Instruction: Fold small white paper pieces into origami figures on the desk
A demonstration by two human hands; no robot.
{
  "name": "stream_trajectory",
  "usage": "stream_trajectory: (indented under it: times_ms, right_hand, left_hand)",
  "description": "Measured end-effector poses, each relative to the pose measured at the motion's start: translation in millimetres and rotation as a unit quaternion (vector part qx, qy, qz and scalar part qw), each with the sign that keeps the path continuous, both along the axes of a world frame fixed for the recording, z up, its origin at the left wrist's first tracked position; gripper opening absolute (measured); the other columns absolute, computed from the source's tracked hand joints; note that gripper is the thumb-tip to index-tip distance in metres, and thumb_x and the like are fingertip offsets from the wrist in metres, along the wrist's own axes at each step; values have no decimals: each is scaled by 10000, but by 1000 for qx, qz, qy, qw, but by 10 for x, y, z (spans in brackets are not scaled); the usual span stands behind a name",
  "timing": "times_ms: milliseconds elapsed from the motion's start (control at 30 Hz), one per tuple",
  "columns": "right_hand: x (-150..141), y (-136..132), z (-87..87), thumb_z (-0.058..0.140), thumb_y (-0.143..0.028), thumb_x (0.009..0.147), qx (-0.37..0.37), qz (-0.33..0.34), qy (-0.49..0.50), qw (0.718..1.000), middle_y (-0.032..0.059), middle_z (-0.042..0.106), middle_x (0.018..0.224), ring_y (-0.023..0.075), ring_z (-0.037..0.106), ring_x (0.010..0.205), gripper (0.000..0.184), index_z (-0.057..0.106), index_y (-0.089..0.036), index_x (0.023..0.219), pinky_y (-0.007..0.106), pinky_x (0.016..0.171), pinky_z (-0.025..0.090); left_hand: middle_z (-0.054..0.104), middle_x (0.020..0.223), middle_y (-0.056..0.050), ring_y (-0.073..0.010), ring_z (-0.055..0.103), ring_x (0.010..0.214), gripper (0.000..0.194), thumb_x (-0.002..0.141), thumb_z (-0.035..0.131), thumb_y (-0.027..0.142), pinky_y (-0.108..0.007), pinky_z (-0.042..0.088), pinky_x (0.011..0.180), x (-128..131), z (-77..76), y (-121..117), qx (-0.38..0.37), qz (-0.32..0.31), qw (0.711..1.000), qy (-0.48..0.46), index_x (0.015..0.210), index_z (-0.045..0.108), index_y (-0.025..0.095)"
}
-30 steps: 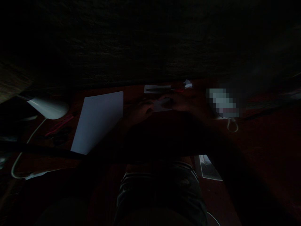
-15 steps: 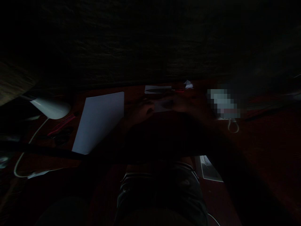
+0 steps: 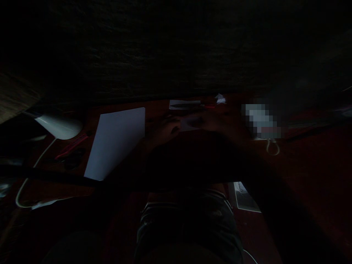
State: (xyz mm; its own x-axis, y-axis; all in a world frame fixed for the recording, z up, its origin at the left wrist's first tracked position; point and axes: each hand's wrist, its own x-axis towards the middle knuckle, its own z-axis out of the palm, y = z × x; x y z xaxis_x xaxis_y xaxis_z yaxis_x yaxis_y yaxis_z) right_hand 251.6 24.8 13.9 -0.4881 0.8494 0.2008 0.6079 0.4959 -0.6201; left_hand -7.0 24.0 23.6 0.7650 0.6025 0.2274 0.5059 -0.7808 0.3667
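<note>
The scene is very dark. A small pale piece of paper [image 3: 188, 125] lies between my two hands, low over the dark reddish table. My left hand [image 3: 164, 129] is at its left edge with fingers curled in on it. From the other side my right hand [image 3: 213, 122] grips the paper's right part, though shadow hides most of its fingers. Just behind, a paper strip [image 3: 172, 103] has a dark, long, pointed thing lying across it. Left of my hands rests a large white sheet of paper [image 3: 118, 135].
A white lamp-like cone [image 3: 62, 127] with a pale cord stands at the left. Near it lie a pink strip [image 3: 72, 145] and dark scissors-like loops [image 3: 74, 158]. A crumpled paper scrap [image 3: 220, 99] sits at the back; a blurred-out pale object [image 3: 261, 121] with a cord loop is right.
The view has shifted very slightly. Both hands stay on the small paper in nearly the same place, and the surrounding things have not moved.
</note>
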Motion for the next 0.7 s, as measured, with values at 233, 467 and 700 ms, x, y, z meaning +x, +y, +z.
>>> stream_trajectory:
  times_ms: [233,467,700]
  right_hand:
    - [-10,-4,20,678,-214,930,7,-4,-5,1000,103,708,1359,272,668,1230,315,789,-244,1223,477,1109,528]
    - [24,29,17,662,-171,907,-1,-10,-10,1000,73,757,1305,262,691,1225,326,811,-260,1183,460,1092,544]
    - [87,32,24,715,-206,880,-11,1,-25,1000,70,723,1390,264,685,1251,404,778,-278,1272,456,1090,540]
  left_hand:
    - [720,1305,-78,-288,618,1202,83,956,619,165,-477,514,1034,0,9,-10,15,3,1000,6,899,667,200]
    - [713,1341,-70,-284,612,1241,85,945,629,163,-488,505,1076,-1,-18,14,6,0,1000,-3,888,677,204]
    - [708,1354,-74,-286,606,1255,85,953,622,164,-494,507,1077,-7,-29,19,1,1,1000,-5,909,685,202]
